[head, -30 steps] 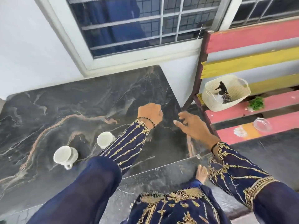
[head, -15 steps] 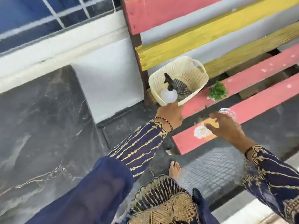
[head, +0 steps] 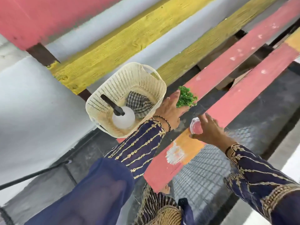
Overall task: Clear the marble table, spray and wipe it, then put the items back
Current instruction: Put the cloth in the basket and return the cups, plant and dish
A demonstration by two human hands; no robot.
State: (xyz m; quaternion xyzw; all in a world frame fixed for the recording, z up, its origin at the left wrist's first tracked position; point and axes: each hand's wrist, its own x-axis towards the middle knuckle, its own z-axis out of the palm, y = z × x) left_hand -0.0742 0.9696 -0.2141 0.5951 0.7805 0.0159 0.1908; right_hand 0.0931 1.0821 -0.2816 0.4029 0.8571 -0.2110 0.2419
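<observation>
Setting: A person in dark blue sleeves with gold embroidery is leaning over a slatted wooden bench (head: pixel 227 98) painted in pink and yellow bands, set against a pale grey wall.

Left hand: The left hand (head: pixel 172 111) is reaching across the pink slats, its fingers curling around a small bright green leafy plant decoration (head: pixel 186 97); the greenery is sitting against the fingertips, and whether it is lifted or still resting on the slat cannot be told.

Right hand: The right hand (head: pixel 209 129) is spreading wide open over a small clear glass dish (head: pixel 195 126), thumb below and fingers above its rim, touching it but not closing tight.

Glass dish: It is lying on the front pink slat, just beside an orange patch of paint.

Basket: A cream woven plastic basket (head: pixel 113 88) with cut-out handles is standing on the bench, just left of the left wrist.

Basket contents: A white spray bottle with a black trigger head (head: pixel 123 117) is lying inside, next to a folded black-and-white checked cloth (head: pixel 139 103).

Marble table: It is lying outside the frame.
</observation>
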